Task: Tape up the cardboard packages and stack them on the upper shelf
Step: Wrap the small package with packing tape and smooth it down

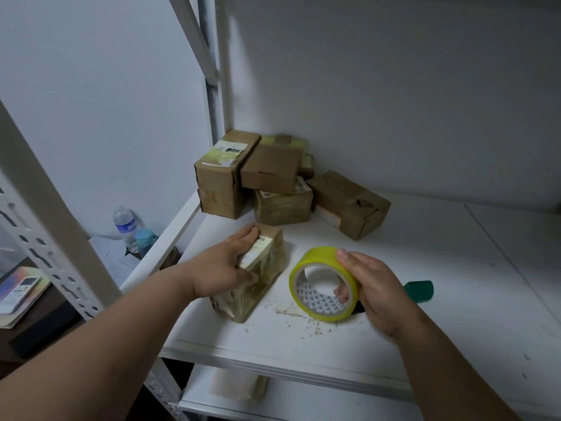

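A small cardboard package [261, 281] wrapped in clear tape stands on the white shelf [425, 299], near its front left. My left hand [226, 265] lies over the package's top, fingers along the top edge and thumb against its side. To the right, my right hand [373, 287] grips a yellow-rimmed roll of clear tape [323, 284] held upright just above the shelf, thumb on its outer rim and fingers through the core. Several cardboard packages [267, 174] are piled in the shelf's back left corner.
A green-handled tool [420, 291] lies on the shelf behind my right hand. Scraps and dust [303, 320] litter the shelf front. A white upright post [60, 226] stands at left; bottles [130, 226] sit below. A lower shelf [303, 402] holds a pale bag.
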A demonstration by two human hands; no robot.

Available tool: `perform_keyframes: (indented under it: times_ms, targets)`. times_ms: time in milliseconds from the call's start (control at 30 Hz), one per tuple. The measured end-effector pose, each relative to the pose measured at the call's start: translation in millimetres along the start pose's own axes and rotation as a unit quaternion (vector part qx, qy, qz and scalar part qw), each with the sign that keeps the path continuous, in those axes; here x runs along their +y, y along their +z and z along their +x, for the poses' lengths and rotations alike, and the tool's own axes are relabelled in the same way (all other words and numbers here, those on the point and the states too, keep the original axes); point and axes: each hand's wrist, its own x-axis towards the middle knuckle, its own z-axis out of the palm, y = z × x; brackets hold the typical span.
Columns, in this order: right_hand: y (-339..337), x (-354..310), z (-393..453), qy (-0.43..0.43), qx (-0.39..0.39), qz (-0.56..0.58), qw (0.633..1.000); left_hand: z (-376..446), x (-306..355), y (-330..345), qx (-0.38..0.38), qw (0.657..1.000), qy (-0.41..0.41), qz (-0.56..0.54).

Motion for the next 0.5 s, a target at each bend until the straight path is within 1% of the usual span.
perform_keyframes:
  times_ms: [100,133,167,200,233,267,300,333,367,400,467,500]
  targets:
    - [3.0,0.6,-0.7,0.0,-0.005,-0.054,0.999,1.3,-1.6,-3.6,-0.003,0.999,0.004,-0.041]
    - [5.2,-0.7,0.1,-0.004,-0.009,-0.074,0.997,1.1,-3.4,-3.3,-0.003,0.998,-0.001,-0.07]
    - [7.8,-2.6,0.8,-0.01,-0.012,-0.093,0.996,-0.4,-5.6,-2.6,0.005,0.993,-0.006,-0.114]
    - [9.8,-4.6,1.3,-0.015,-0.016,-0.101,0.995,-2.2,-8.5,-1.2,0.018,0.981,-0.013,-0.192]
    - [11.2,-6.7,2.1,-0.018,-0.019,-0.091,0.996,-3.9,-12.1,1.5,0.024,0.955,-0.022,-0.295]
    - [11.9,-9.3,3.6,-0.018,-0.022,-0.063,0.998,-5.9,-13.9,4.7,0.025,0.916,-0.031,-0.4]
    - [12.5,-12.0,5.2,-0.017,-0.026,-0.022,0.999,-8.0,-16.2,8.8,0.017,0.88,-0.04,-0.472]
    - [13.1,-14.2,6.5,-0.016,-0.037,0.02,0.999,-9.3,-20.1,14.0,0.011,0.865,-0.048,-0.5]
    - [13.6,-15.0,7.8,-0.014,-0.052,0.048,0.997,-10.5,-24.8,19.2,0.011,0.869,-0.053,-0.492]
    - [14.2,-14.1,9.2,-0.013,-0.067,0.055,0.996,-12.3,-28.3,23.4,0.018,0.88,-0.05,-0.471]
    - [16.4,-11.7,11.4,-0.01,-0.091,0.043,0.995,-15.6,-29.9,24.8,0.049,0.921,-0.046,-0.385]
    - [18.0,-10.8,12.7,-0.012,-0.096,0.038,0.995,-16.6,-28.3,22.6,0.075,0.946,-0.039,-0.314]
